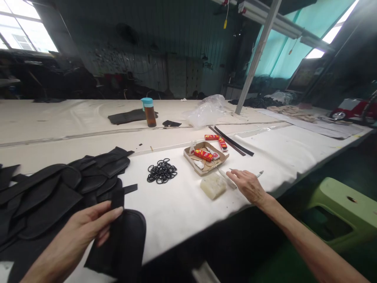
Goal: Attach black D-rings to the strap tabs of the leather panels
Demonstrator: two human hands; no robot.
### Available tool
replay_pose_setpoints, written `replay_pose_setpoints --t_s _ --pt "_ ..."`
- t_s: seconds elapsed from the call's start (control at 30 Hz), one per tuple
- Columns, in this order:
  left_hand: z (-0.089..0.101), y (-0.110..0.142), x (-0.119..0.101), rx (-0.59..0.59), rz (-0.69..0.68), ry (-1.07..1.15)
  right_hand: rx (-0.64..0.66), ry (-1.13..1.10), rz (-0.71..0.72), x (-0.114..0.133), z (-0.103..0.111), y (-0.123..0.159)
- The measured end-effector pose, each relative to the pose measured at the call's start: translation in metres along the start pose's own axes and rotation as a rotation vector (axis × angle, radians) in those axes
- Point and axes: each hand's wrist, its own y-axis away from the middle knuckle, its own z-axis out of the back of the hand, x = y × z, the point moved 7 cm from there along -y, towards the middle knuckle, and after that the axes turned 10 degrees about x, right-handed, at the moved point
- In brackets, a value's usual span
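Observation:
My left hand [94,224] pinches the strap of a black leather-like piece [132,236] with a rounded corner, at the table's front edge. To its left lies a pile of similar black pieces [55,188]. My right hand [246,184] is over the white cloth, its fingers closed around a thin metal tool [260,173] whose ends show on both sides; its grip is partly hidden. Beside the fingertips lies a white-handled awl [226,177], against a yellowish wax-like block [213,186]. Black D-shaped rings [161,171] lie heaped between my hands.
A cardboard tray [203,169] holds a red box and small tubes; more red boxes [223,144] lie behind it. Two dark strips [234,140], a plastic bag [206,112] and a blue-lidded bottle [150,113] are farther back. A post [257,57] rises behind; a green stool [347,204] stands right.

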Motion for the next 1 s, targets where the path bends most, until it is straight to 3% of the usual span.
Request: replay_pose_setpoints --t_s 0.1,0.27,0.4,0.5,0.67,0.83,1.0 --pt "-0.034 0.007 -0.002 0.132 0.061 0.164 0.016 -0.008 -0.001 -0.001 -0.003 -0.007" --pt "-0.049 0.009 0.013 0.042 0.068 0.318 -0.072 -0.071 -0.072 0.009 0.011 -0.008" --pt "-0.065 0.014 0.024 0.055 0.076 0.460 -0.194 -0.319 -0.068 0.041 0.033 -0.012" --pt "-0.074 0.016 0.022 0.050 0.060 0.485 -0.130 -0.551 -0.016 0.082 0.035 -0.031" --pt "-0.065 0.026 0.011 -0.062 0.008 0.169 0.093 -0.488 0.068 0.151 0.003 -0.097" --pt "-0.049 0.037 0.031 -0.075 -0.003 0.070 0.186 -0.436 0.048 0.172 -0.048 -0.175" --pt "-0.042 0.040 0.044 -0.052 -0.035 0.065 0.281 -0.413 0.088 0.188 -0.079 -0.209"
